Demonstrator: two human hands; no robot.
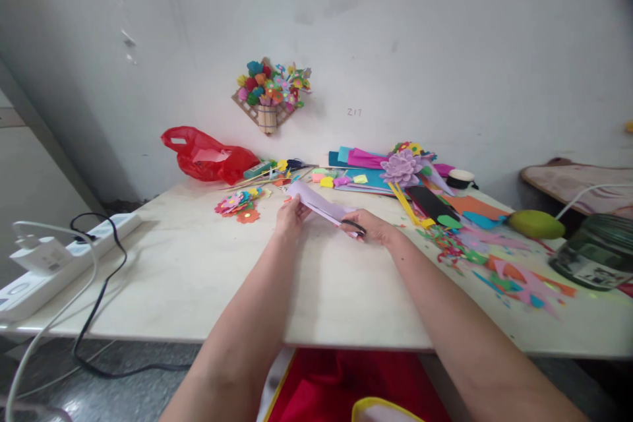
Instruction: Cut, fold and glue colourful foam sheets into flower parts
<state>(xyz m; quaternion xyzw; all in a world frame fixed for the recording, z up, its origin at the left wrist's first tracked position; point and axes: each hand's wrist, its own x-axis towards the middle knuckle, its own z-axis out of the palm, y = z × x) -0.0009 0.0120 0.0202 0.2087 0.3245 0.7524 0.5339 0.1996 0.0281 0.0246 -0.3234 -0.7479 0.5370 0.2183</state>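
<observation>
A lilac craft sheet [319, 203] is held out in front of me above the table. My left hand [293, 212] grips it at its left end, fingers closed on the edge. In my right hand [368, 224] is a pair of scissors [354, 227] with dark handles, closed in the fingers. The blades lie along the sheet and are mostly hidden by it, so I cannot tell how far apart they are. To the left of my left hand lies a pile of colourful cut-out flowers [240, 203].
A red plastic bag [208, 157] sits at the back left, a white power strip [69, 264] with cables at the left edge. Coloured sheets [366, 178] and a lilac flower [401, 168] lie behind; paper scraps [509, 277] and a glass jar [596, 254] are on the right.
</observation>
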